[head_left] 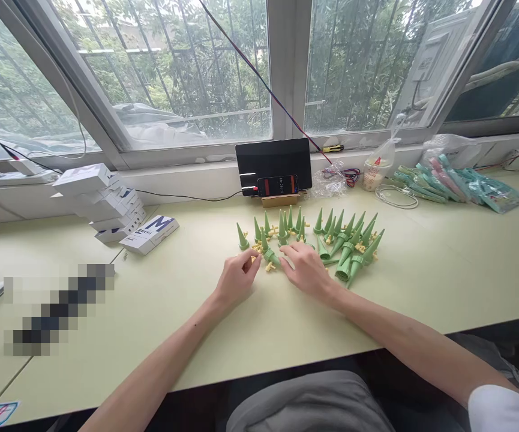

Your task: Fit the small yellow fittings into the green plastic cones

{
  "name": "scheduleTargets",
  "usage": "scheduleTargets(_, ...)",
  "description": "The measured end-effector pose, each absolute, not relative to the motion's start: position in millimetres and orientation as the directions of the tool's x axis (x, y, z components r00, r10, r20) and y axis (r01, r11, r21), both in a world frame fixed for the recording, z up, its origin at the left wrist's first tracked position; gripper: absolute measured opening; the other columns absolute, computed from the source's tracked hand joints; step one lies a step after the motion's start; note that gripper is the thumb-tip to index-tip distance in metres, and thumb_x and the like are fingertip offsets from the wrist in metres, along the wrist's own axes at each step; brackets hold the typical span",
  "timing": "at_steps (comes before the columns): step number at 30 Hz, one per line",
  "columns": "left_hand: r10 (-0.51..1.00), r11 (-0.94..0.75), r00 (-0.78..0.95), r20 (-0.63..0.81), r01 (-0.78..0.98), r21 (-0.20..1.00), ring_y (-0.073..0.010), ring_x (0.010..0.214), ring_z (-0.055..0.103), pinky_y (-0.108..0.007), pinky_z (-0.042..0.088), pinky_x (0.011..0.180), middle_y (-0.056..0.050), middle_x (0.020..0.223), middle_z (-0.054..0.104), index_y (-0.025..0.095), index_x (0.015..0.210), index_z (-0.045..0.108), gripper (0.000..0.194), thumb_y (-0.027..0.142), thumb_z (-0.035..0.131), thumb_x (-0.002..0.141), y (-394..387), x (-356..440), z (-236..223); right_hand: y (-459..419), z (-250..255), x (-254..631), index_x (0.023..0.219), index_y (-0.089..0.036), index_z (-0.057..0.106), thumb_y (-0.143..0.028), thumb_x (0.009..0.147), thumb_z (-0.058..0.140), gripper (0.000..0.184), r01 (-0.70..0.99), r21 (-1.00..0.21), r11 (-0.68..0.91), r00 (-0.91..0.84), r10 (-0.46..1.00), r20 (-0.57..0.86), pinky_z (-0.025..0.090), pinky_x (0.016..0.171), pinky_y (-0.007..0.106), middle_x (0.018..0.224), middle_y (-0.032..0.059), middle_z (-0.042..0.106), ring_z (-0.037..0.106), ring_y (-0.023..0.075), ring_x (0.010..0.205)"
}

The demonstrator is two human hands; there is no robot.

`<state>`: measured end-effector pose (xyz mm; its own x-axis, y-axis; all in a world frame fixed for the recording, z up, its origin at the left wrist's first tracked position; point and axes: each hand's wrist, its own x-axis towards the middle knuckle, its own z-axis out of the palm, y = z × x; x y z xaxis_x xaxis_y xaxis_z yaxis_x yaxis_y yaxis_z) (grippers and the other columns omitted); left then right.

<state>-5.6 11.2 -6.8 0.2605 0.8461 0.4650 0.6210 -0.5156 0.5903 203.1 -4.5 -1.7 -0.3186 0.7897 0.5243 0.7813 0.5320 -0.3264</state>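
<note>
My left hand (239,278) is closed in a pinch at the left of the group of green watering spikes; whatever its fingertips hold is hidden. My right hand (308,268) has curled fingers, with thumb and forefinger at the end of a tilted green watering spike (270,257). A yellow valve piece (270,267) lies on the table between the hands. Behind them, several green spikes (282,231) stand point up, with small yellow pieces among them. Beside my right hand, more spikes lie tilted, including one with its round open end (342,273) facing me.
A phone (278,185) leans against a black tablet (273,157) at the back. White boxes (151,233) are stacked and laid at the left. Green and pink bagged items (455,180), a cup in a plastic bag (376,171) and a coiled cable (396,197) are at the back right.
</note>
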Motion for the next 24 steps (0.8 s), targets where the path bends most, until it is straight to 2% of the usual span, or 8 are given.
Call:
scheduleTargets(6,0.836,-0.538,0.29,0.466,0.601,0.591,-0.0085,0.049,0.027,-0.021,0.029,0.053,0.008,0.052,0.031,0.018,0.078,0.06,0.023,0.029,0.051,0.095,9.5,-4.4,-9.1,5.7,8.8,223.9,0.1,-0.016,0.066,-0.018,0.098,0.048,0.018,0.707,-0.4,0.583,-0.153,0.678,0.719,0.05,0.075,0.031,0.092,0.01,0.069,0.064,0.021,0.084)
scheduleTargets(9,0.828,-0.552,0.31,0.467,0.595,0.584,-0.0084,0.05,0.028,-0.022,0.028,0.054,0.007,0.053,0.032,0.017,0.074,0.06,0.027,0.03,0.05,0.096,8.4,-3.4,-9.9,7.0,22.2,237.8,0.097,-0.018,0.066,-0.022,0.098,0.047,0.019,0.722,-0.412,0.556,-0.071,0.652,0.754,0.047,0.064,0.028,0.087,0.0076,0.069,0.062,0.0178,0.071)
scheduleTargets(11,0.83,-0.552,0.321,0.456,0.589,0.59,-0.0084,0.049,0.028,-0.022,0.028,0.053,0.007,0.053,0.033,0.017,0.073,0.06,0.028,0.03,0.05,0.096,7.7,-2.3,-10.2,4.1,36.8,248.2,0.096,-0.018,0.066,-0.023,0.097,0.049,0.019,0.753,-0.418,0.507,-0.033,0.664,0.747,0.046,0.063,0.028,0.086,0.0065,0.07,0.061,0.0161,0.065)
scheduleTargets(13,0.832,-0.55,0.327,0.447,0.582,0.599,-0.0085,0.049,0.028,-0.022,0.028,0.053,0.007,0.052,0.034,0.017,0.072,0.06,0.029,0.03,0.05,0.096,7.2,-1.0,-10.4,-0.1,52.9,259.7,0.093,-0.018,0.067,-0.024,0.095,0.052,0.017,0.799,-0.395,0.454,-0.074,0.725,0.685,0.044,0.063,0.028,0.08,0.0052,0.07,0.061,0.0165,0.064)
scheduleTargets(16,0.83,-0.555,0.338,0.443,0.58,0.597,-0.0085,0.049,0.028,-0.022,0.028,0.053,0.007,0.052,0.035,0.017,0.071,0.06,0.029,0.03,0.05,0.096,6.4,0.8,-10.6,-4.0,68.1,278.4,0.093,-0.019,0.069,-0.025,0.093,0.054,0.017,0.874,-0.337,0.35,-0.148,0.852,0.502,0.039,0.058,0.027,0.071,0.0036,0.068,0.06,0.0174,0.061)
scheduleTargets(19,0.822,-0.567,0.346,0.452,0.574,0.591,-0.0085,0.05,0.028,-0.022,0.028,0.053,0.007,0.053,0.035,0.017,0.071,0.059,0.028,0.029,0.051,0.095,5.9,1.6,-11.0,-2.5,64.5,294.1,0.099,-0.019,0.07,-0.022,0.092,0.055,0.017,0.937,-0.226,0.267,-0.194,0.934,0.299,0.037,0.058,0.027,0.083,0.0075,0.071,0.063,0.021,0.071)
scheduleTargets(22,0.813,-0.58,0.356,0.461,0.567,0.585,-0.0086,0.049,0.029,-0.021,0.028,0.053,0.007,0.052,0.034,0.018,0.071,0.058,0.027,0.029,0.051,0.095,5.9,1.2,-12.3,1.2,50.9,300.1,0.112,-0.018,0.068,-0.019,0.095,0.051,0.024,0.924,-0.197,0.328,-0.296,0.939,0.178,0.041,0.064,0.028,0.093,0.0099,0.07,0.065,0.0233,0.084)
scheduleTargets(24,0.804,-0.592,0.365,0.47,0.565,0.575,-0.0085,0.048,0.029,-0.021,0.029,0.053,0.007,0.052,0.034,0.018,0.072,0.059,0.027,0.029,0.052,0.095,6.4,0.5,-13.4,3.9,43.6,298.1,0.124,-0.02,0.063,-0.019,0.097,0.049,0.031,0.893,-0.219,0.392,-0.366,0.918,0.152,0.043,0.067,0.028,0.098,0.0097,0.067,0.064,0.0214,0.082)
